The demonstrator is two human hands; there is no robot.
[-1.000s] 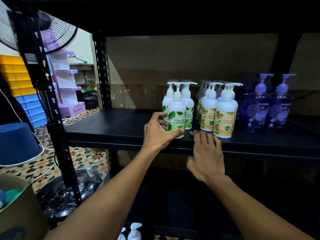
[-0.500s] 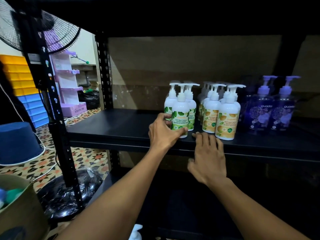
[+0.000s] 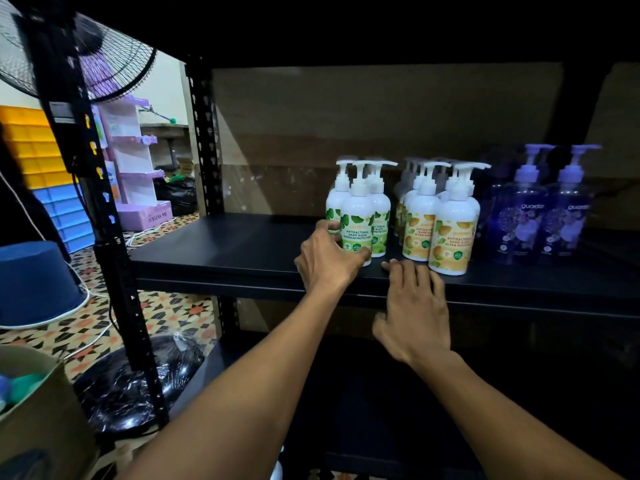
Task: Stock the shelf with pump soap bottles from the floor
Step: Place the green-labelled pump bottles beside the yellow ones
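A black shelf (image 3: pixel 221 258) spans the scene, its board running from the left upright to the far right. Left of it stands a fan (image 3: pixel 86 64), with a blue bucket (image 3: pixel 34 278) upside down on the tiled floor (image 3: pixel 166 317) below. On the board, right of centre, three groups of pump bottles stand upright: green bottles (image 3: pixel 379 209) on the left, orange bottles (image 3: pixel 452 233) just beside them, and purple bottles (image 3: pixel 526 223) further right in the dark.

The front green bottle (image 3: pixel 358 220) stands at the near edge of its group, touching the ones behind. The left hand (image 3: pixel 327 258) wraps its lower part, fingers curled round the left side and thumb across the front near the base. The right hand (image 3: pixel 414 306) lies flat, palm down, on the shelf's front edge, fingers spread slightly and holding nothing; its fingertips (image 3: pixel 403 266) rest on the board just in front of the gap between green and orange groups, apart from both. At the bottom edge a white pump top (image 3: pixel 275 474) shows low down, mostly hidden by the left arm.
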